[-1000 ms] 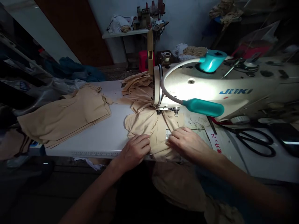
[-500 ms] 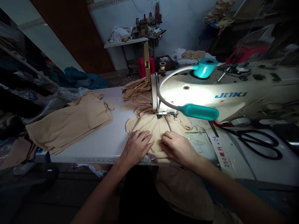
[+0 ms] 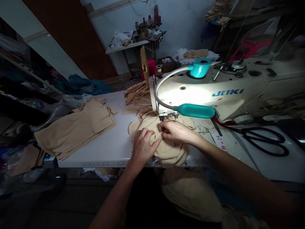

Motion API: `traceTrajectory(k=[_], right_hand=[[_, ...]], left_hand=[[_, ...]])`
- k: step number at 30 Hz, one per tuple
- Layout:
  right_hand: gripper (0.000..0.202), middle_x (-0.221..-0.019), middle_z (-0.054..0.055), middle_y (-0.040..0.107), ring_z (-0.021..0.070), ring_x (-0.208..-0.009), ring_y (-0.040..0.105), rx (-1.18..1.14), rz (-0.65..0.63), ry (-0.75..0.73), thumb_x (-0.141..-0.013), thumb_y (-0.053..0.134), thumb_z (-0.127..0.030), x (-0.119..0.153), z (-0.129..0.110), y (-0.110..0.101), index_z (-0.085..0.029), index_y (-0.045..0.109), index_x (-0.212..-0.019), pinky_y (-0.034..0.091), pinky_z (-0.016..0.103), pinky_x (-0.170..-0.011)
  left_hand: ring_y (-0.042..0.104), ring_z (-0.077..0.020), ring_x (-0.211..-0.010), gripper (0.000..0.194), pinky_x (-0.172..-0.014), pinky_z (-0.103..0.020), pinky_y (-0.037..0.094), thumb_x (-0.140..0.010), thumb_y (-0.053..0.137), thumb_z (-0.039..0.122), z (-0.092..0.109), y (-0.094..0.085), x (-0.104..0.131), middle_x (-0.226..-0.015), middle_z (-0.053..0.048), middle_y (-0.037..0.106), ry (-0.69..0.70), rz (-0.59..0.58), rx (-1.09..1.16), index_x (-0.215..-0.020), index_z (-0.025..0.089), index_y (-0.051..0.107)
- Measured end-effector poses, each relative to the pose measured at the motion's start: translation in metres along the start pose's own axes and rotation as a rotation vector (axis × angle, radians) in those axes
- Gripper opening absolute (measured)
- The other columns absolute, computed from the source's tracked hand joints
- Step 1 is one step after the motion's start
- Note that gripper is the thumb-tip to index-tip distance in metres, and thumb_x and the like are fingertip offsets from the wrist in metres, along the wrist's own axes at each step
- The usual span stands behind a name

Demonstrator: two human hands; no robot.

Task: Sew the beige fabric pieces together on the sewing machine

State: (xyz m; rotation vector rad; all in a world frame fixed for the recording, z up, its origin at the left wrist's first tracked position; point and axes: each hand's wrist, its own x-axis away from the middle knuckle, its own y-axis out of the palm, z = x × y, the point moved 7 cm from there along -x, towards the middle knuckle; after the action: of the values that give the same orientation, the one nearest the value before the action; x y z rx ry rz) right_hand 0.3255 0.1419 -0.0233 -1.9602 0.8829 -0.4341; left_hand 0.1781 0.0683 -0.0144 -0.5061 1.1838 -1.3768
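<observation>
A piece of beige fabric (image 3: 170, 154) lies bunched under the needle area of a white sewing machine (image 3: 190, 90) and hangs over the table's front edge. My left hand (image 3: 143, 144) rests on its left part, fingers bent over the cloth and thumb held apart. Close to the presser foot (image 3: 161, 118), my right hand (image 3: 176, 131) is closed, its thumb and fingertips pinching the fabric. The cloth between the two hands is wrinkled. A teal lamp (image 3: 196, 110) on a bent neck lights this spot.
Stacked beige pieces (image 3: 78, 127) lie on the white table (image 3: 95, 159) at left. More beige cloth (image 3: 138, 93) is heaped behind the machine head. Black-handled scissors (image 3: 264, 140) lie at right, beside a printed strip (image 3: 220, 143). Another small machine (image 3: 141, 31) stands by the wall.
My right hand has moved forward and left, up to the presser foot. My left hand has shifted slightly, its thumb spreading away. The fabric near the front edge is more bunched.
</observation>
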Motion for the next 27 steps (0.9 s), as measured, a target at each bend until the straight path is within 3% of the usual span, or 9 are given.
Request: traceTrajectory(k=[4, 11, 17, 21, 23, 27], right_hand=[[0.014, -0.098, 0.005, 0.071, 0.0216, -0.088, 0.066, -0.121, 0.070, -0.027, -0.085, 0.067, -0.013, 0.011, -0.002, -0.001, -0.020, 0.070, -0.097, 0.046, 0.030, -0.079], [0.013, -0.097, 0.005, 0.074, 0.0198, -0.083, 0.067, -0.313, 0.270, -0.029, -0.090, 0.065, -0.016, 0.028, 0.002, -0.004, -0.019, 0.073, -0.100, 0.051, 0.030, -0.076], [0.017, -0.110, 0.010, 0.074, 0.0259, -0.100, 0.069, -0.116, 0.333, -0.002, -0.101, 0.059, -0.019, 0.067, -0.018, 0.001, -0.020, 0.073, -0.111, 0.056, 0.039, -0.088], [0.018, -0.120, 0.013, 0.071, 0.0309, -0.113, 0.065, 0.022, 0.348, 0.001, -0.106, 0.057, -0.021, 0.091, -0.037, 0.011, -0.021, 0.074, -0.113, 0.057, 0.046, -0.095], [0.019, -0.124, 0.015, 0.070, 0.0323, -0.118, 0.064, 0.048, 0.377, 0.007, -0.106, 0.056, -0.020, 0.096, -0.041, 0.014, -0.019, 0.072, -0.116, 0.057, 0.048, -0.098], [0.019, -0.125, 0.014, 0.072, 0.0310, -0.117, 0.067, 0.061, 0.412, 0.025, -0.106, 0.057, -0.018, 0.098, -0.042, 0.020, -0.019, 0.071, -0.118, 0.059, 0.047, -0.097]], left_hand=[[0.065, -0.0270, -0.101, 0.014, -0.092, -0.042, 0.052, -0.094, 0.082, 0.030, 0.002, 0.006, -0.001, -0.099, -0.005, 0.067, 0.005, -0.012, -0.037, -0.096, 0.020, 0.073], [0.065, -0.0229, -0.096, 0.007, -0.087, -0.038, 0.051, -0.104, 0.070, 0.022, 0.011, 0.019, -0.009, -0.096, -0.004, 0.070, 0.168, -0.028, -0.052, -0.097, 0.020, 0.072], [0.063, -0.0204, -0.083, 0.018, -0.075, -0.034, 0.050, -0.112, 0.056, 0.022, 0.014, 0.019, -0.001, -0.083, -0.003, 0.064, 0.386, -0.035, -0.166, -0.111, 0.020, 0.074], [0.064, -0.0223, -0.094, 0.019, -0.079, -0.034, 0.052, -0.111, 0.054, 0.015, 0.018, 0.013, 0.004, -0.100, -0.007, 0.070, 0.543, -0.018, -0.220, -0.120, 0.018, 0.071], [0.065, -0.0228, -0.099, 0.021, -0.082, -0.035, 0.054, -0.111, 0.052, 0.012, 0.020, 0.015, 0.006, -0.107, -0.009, 0.072, 0.627, -0.051, -0.215, -0.124, 0.015, 0.068], [0.065, -0.0228, -0.093, 0.022, -0.080, -0.035, 0.055, -0.111, 0.048, 0.008, 0.023, 0.020, 0.009, -0.101, -0.009, 0.071, 0.697, -0.128, -0.235, -0.123, 0.012, 0.066]])
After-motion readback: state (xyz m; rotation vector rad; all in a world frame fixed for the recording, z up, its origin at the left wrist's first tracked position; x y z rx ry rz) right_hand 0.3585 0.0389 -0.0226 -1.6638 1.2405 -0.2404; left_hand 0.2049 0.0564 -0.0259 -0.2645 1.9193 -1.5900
